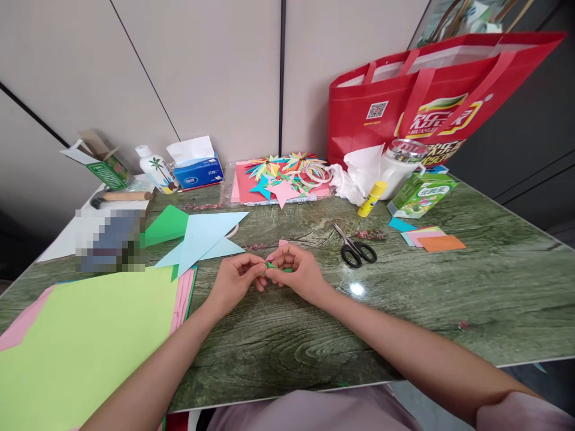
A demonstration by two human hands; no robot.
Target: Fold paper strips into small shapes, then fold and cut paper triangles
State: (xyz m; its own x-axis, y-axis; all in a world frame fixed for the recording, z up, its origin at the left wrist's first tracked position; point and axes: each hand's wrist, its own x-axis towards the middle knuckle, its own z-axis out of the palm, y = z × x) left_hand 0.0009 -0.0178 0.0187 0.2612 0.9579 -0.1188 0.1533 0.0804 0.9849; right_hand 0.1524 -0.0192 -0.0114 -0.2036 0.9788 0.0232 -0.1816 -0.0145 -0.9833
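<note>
My left hand [240, 276] and my right hand [299, 272] meet above the middle of the table, fingertips pinched on a small piece of green paper [270, 266]. Most of the green paper is hidden by the fingers, so its folded shape cannot be made out. Just behind the hands a bit of pink paper [282, 243] shows. To the right lie black-handled scissors [354, 246], blades partly apart. Large light blue paper pieces [204, 236] and a green one [167, 226] lie to the left of my hands.
Lime-green sheets [103, 335] cover the left front. Small coloured papers [442, 242] lie right. Along the back stand a tissue box [197, 170], paper stars [284, 191], a glue stick [372, 199], a white mug [399, 170], a green carton [422, 194] and a red bag [354, 131].
</note>
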